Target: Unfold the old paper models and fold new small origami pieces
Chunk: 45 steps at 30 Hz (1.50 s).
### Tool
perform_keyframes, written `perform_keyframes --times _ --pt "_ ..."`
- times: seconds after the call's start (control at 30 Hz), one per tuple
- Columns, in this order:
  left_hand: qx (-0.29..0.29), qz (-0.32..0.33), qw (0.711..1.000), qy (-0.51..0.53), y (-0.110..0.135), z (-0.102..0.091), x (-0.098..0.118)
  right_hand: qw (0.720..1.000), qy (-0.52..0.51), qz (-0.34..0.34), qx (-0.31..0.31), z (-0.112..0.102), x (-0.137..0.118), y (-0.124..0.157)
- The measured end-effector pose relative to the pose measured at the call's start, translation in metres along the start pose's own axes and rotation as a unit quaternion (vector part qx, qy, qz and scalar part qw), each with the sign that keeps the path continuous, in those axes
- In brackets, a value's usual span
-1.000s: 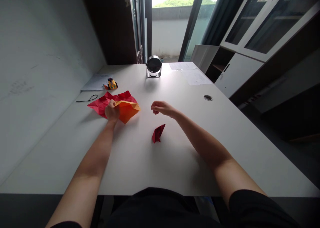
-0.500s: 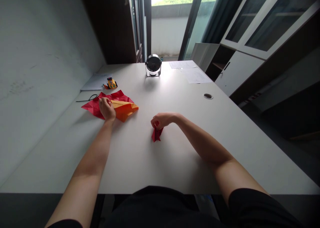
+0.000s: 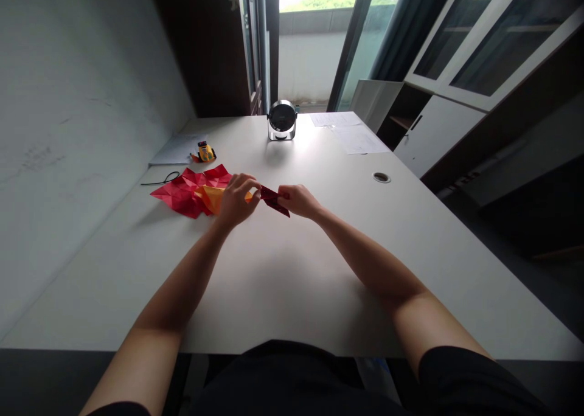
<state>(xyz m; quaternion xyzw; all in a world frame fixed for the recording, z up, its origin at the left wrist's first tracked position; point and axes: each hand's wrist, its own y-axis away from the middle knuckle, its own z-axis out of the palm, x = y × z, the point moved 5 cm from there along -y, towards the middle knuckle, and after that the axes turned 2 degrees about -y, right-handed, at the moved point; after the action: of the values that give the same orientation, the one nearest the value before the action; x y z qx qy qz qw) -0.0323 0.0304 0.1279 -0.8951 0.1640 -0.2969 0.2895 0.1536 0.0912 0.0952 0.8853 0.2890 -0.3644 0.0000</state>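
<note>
A small dark red piece of folded paper [image 3: 275, 201] is held up off the table between my two hands. My left hand [image 3: 238, 200] pinches its left end between thumb and fingers. At the paper's right side, my right hand [image 3: 297, 201] is closed on it. Behind and left of my left hand lie a creased red sheet of paper [image 3: 182, 195] and a creased orange sheet [image 3: 210, 198], the orange one partly hidden by that hand.
On the white table [image 3: 292, 306] a yellow toy vehicle [image 3: 206, 152] and a black cable tie [image 3: 164, 180] lie at the left. A round black device on a stand [image 3: 281, 118] is at the back. Paper sheets [image 3: 360, 140] lie far right, near a cable hole [image 3: 381, 177].
My left hand has left the red and orange sheets and moved right to the folded paper. My right hand has lifted that paper up and away from me. The orange sheet now lies flatter.
</note>
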Motion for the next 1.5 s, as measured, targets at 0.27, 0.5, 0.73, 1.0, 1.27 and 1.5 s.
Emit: perform_keyframes --times 0.27,0.5,0.73,1.0,1.27,1.5 --pt "-0.033 0.078 0.994 -0.075 0.008 0.014 0.003 0.997 -0.037 -0.037 -0.060 0.003 -0.002 0.000" --pt "-0.049 0.017 0.998 0.042 0.004 0.020 0.000 0.994 0.028 -0.062 -0.090 0.009 -0.006 0.003" --pt "-0.044 -0.332 0.843 0.421 0.014 0.053 -0.035 0.989 0.110 -0.075 -0.067 0.012 0.000 0.001" --pt "0.030 -0.451 0.720 0.526 0.023 0.061 -0.058 0.987 0.085 -0.137 -0.004 0.013 -0.003 0.004" --pt "-0.036 -0.415 0.709 0.569 0.020 0.059 -0.043 0.985 0.060 -0.148 -0.060 0.030 0.001 0.006" --pt "0.100 -0.449 0.669 0.584 0.021 0.060 -0.064 0.993 0.033 -0.111 -0.004 0.028 0.007 0.002"
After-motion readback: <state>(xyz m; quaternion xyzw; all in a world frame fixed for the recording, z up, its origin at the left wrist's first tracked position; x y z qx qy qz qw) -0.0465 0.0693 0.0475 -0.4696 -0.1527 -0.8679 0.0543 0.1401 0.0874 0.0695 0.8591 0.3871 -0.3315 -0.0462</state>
